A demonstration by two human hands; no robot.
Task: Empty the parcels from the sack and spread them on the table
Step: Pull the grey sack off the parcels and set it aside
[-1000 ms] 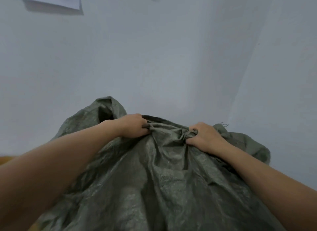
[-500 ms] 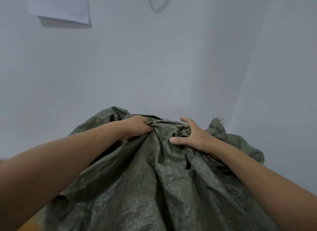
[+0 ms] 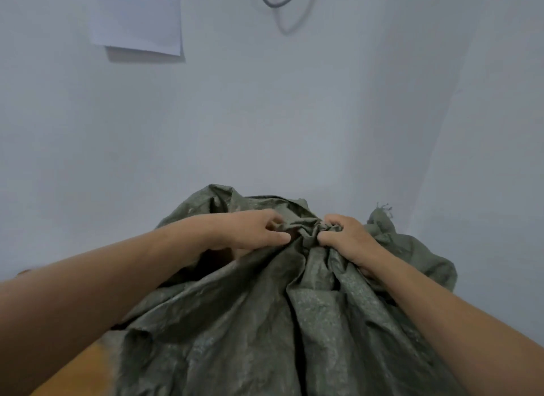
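Head view: a grey-green sack [image 3: 265, 322] rises over a wooden table [image 3: 85, 363], its bunched top gripped by the left hand [image 3: 250, 232] and right hand [image 3: 350, 239], fingers curled into the cloth; no parcels show, so lifting steadily from this gathered end should tip them out.

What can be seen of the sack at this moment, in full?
The sack is a large grey-green bag of what looks like woven plastic, crinkled and faintly shiny, with frayed threads at its far right corner. It is heaped in front of the person, with its top bunched into tight folds. The left hand and the right hand each hold that bunched top, close together. A wooden table shows beside its lower left edge. No parcels are visible.
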